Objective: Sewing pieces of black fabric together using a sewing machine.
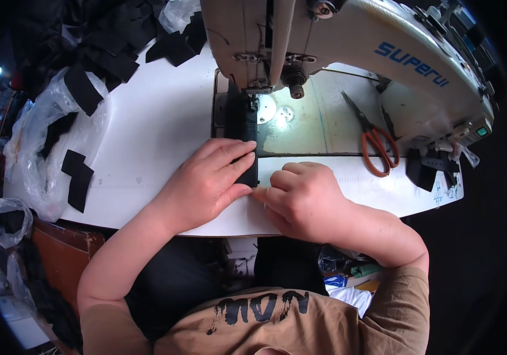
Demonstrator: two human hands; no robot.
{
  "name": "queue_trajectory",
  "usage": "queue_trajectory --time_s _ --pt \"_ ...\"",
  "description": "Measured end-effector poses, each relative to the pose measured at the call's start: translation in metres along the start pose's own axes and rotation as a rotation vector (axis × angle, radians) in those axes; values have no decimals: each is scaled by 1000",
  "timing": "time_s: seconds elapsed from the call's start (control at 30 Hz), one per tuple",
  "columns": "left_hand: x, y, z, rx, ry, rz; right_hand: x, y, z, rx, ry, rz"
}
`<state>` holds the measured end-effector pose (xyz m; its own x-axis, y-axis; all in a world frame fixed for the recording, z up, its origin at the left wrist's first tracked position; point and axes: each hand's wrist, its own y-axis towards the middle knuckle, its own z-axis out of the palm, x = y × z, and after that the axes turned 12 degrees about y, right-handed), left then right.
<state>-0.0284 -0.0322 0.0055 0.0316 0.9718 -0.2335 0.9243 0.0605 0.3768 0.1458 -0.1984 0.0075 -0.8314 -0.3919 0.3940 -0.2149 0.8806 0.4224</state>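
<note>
A narrow piece of black fabric (241, 124) runs from under the presser foot (254, 103) of the sewing machine (348, 32) toward me. My left hand (203, 180) lies on its near part, fingers stretched out flat and thumb apart, the fingertips at the fabric's right edge. At the near end of the piece, my right hand (303, 201) is closed, with thumb and forefinger pinching the fabric's corner next to my left thumb. The fabric under my left palm is hidden.
Scissors with red-orange handles (377, 148) lie right of the needle. Black scraps (423, 171) sit at the table's right end. On the left are a clear plastic bag (31, 142) and a loose black piece (78, 180). More black fabric (99, 50) is heaped at the far left.
</note>
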Motion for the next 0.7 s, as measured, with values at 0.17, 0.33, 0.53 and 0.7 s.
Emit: queue_trajectory --time_s 0.17,0.33,0.53,0.7 --pt "3 -1 1 -3 -1 15 1 -2 -1 -14 24 -2" --pt "1 -1 -1 -4 -4 -4 16 -5 -15 -32 34 158" --pt "0 0 0 -8 -19 -21 19 -18 -2 -92 57 196" --pt "1 0 1 -16 -25 -15 21 -15 3 -110 52 190"
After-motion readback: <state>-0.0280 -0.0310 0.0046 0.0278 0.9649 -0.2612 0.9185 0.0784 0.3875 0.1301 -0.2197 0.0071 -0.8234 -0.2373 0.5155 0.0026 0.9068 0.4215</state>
